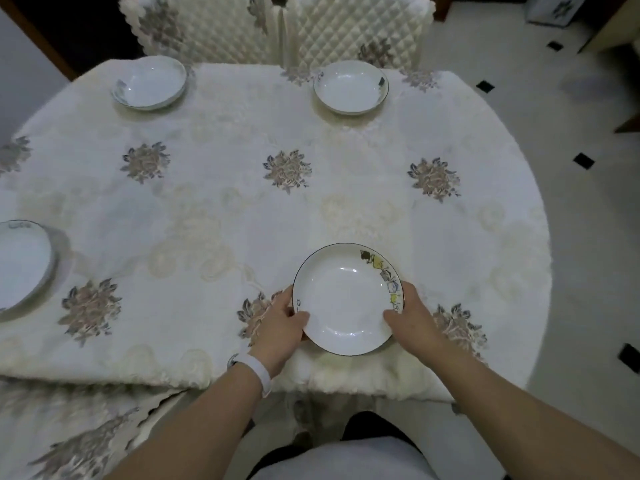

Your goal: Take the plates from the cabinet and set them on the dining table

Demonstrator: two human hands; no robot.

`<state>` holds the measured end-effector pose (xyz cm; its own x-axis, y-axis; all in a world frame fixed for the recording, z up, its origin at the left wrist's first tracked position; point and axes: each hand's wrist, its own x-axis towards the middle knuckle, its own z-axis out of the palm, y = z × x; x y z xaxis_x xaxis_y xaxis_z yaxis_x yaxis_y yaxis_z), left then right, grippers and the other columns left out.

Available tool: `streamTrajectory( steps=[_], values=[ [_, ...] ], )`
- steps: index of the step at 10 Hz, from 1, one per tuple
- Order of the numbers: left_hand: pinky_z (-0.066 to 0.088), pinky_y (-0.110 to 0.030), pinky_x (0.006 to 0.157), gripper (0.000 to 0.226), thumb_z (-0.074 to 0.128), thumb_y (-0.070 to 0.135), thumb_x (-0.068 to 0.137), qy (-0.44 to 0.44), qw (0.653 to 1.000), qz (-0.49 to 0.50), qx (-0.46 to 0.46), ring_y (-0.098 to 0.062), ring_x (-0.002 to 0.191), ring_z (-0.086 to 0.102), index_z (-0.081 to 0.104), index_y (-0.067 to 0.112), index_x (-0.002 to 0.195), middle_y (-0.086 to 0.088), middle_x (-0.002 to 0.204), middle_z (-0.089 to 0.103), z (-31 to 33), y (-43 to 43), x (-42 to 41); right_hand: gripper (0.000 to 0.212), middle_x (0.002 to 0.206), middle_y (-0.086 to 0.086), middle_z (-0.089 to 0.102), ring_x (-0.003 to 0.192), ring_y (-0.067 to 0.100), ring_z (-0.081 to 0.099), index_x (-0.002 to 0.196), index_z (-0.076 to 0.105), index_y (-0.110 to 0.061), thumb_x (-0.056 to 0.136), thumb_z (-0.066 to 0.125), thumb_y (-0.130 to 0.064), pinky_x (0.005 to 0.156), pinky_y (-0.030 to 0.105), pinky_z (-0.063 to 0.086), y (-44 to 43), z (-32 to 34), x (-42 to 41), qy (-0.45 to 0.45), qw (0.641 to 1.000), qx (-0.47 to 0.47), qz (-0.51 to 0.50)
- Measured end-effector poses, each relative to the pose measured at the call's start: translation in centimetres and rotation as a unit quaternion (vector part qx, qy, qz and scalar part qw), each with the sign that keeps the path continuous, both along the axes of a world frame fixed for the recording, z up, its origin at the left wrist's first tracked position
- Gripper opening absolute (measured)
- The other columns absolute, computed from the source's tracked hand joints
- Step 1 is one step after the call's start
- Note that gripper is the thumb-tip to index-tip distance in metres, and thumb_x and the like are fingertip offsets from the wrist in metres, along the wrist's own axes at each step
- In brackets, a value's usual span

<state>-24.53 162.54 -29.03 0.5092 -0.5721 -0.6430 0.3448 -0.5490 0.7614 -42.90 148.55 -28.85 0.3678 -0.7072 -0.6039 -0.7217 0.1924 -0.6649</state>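
Note:
A white plate (346,299) with a dark rim and a small coloured drawing on its right side rests near the front edge of the dining table (225,209). My left hand (280,323) grips its left rim, thumb on top. My right hand (408,317) grips its right rim the same way. Three more white plates lie on the cream flowered cloth: one at the far left (149,83), one at the far right (351,87), and one at the left edge (20,265), partly cut off by the frame.
Two quilted cream chairs (207,26) (356,26) stand behind the far side of the table. A covered chair seat (86,431) sits at the lower left. Pale tiled floor (571,168) with small black insets lies to the right.

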Motion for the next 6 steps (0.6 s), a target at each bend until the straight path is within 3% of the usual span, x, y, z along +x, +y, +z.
streamTrajectory(
  steps=[1,2,3,4,5,6],
  values=[
    [0.057,-0.030,0.068,0.058,0.051,-0.004,0.087,-0.008,0.999,-0.038,0.007,-0.022,0.093,0.068,0.060,0.041,0.121,-0.003,0.105,0.073,-1.1,-0.3,0.0,0.054,0.099,-0.016,0.055,0.086,0.000,0.053,0.138,0.034,-0.028,0.089,0.050,-0.012,0.071,0.027,0.044,0.2,-0.9,-0.5,0.004,1.000,0.003,-0.022],
    [0.059,-0.038,0.078,0.060,0.050,-0.005,0.086,-0.011,0.999,-0.045,0.021,-0.021,0.094,0.069,0.063,0.051,0.103,0.001,0.102,0.074,-1.9,-0.4,-0.2,0.052,0.097,-0.015,0.057,0.084,-0.001,0.054,0.137,0.036,-0.029,0.090,0.050,-0.013,0.065,0.023,0.042,0.4,-1.4,-0.7,0.005,1.000,0.001,-0.027],
    [0.056,-0.026,0.063,0.053,0.053,-0.005,0.086,-0.036,0.998,-0.042,0.029,-0.018,0.084,0.068,0.062,0.044,0.105,0.003,0.092,0.072,-1.8,-0.8,-0.1,0.050,0.099,-0.015,0.058,0.086,0.004,0.056,0.135,0.038,-0.027,0.089,0.052,-0.014,0.067,0.024,0.043,0.3,-1.9,-0.9,0.000,1.000,-0.011,-0.025],
    [0.059,-0.036,0.072,0.052,0.064,0.005,0.080,-0.047,0.997,-0.039,0.051,-0.020,0.086,0.069,0.056,0.033,0.123,-0.002,0.096,0.072,-1.8,-0.5,0.3,0.045,0.108,-0.006,0.063,0.094,0.014,0.060,0.133,0.043,-0.023,0.090,0.056,-0.021,0.078,0.031,0.047,0.4,-2.0,-1.1,0.001,0.999,-0.007,-0.036],
    [0.058,-0.045,0.082,0.057,0.071,0.024,0.070,-0.037,0.997,-0.014,0.067,-0.024,0.090,0.070,0.055,0.028,0.125,-0.007,0.107,0.070,-2.0,0.2,1.4,0.038,0.099,-0.003,0.064,0.086,0.018,0.063,0.129,0.046,-0.023,0.094,0.055,-0.036,0.076,0.035,0.050,0.4,-1.4,-1.5,0.018,0.998,-0.023,-0.052],
    [0.051,-0.033,0.061,0.035,0.064,0.018,0.086,-0.027,0.998,-0.007,0.053,-0.021,0.068,0.065,0.057,0.018,0.121,-0.011,0.099,0.069,-1.1,0.6,3.0,0.037,0.090,0.001,0.061,0.078,0.016,0.061,0.130,0.048,-0.022,0.096,0.051,-0.039,0.065,0.030,0.046,0.0,-0.3,-2.1,0.020,0.994,-0.056,-0.092]
  ],
)
